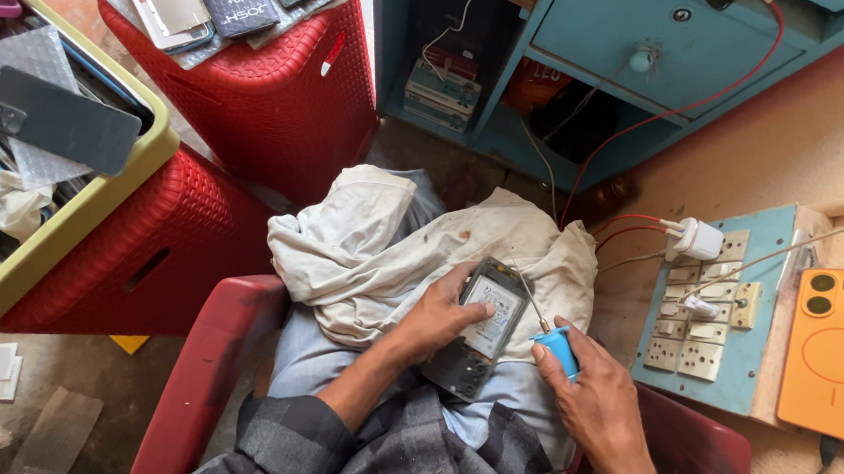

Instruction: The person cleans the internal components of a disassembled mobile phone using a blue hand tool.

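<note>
Item: opened phone (480, 327), back cover off, inner face up. It lies on my lap over a pale cloth (380, 254), steadied by my left hand (441, 319). That grip is closed around the phone's left edge, thumb laid across the light-coloured battery (489, 313).

Item: blue-handled tool (559, 348). It sits in my right hand (595, 401), pinched firmly between thumb and fingers. Its thin metal tip (532, 301) slants up toward the phone's upper right corner; I cannot tell whether it touches.

Step in hand, as I judge it: working the tip at the board near the top of the open phone while the other hand keeps the body from shifting. The next move calls for a steady left hold and a small, careful placing of the tip, as the parts there are fine.

Surroundings: red chair (211, 371) under me; red woven stools (262, 104) to my left, bearing phone covers (174, 2); a tray (93, 211) of parts; a blue switchboard (707, 310) with a white charger (698, 239) plugged in; an orange phone (839, 355) beside it; a blue cabinet (608, 41) ahead.
</note>
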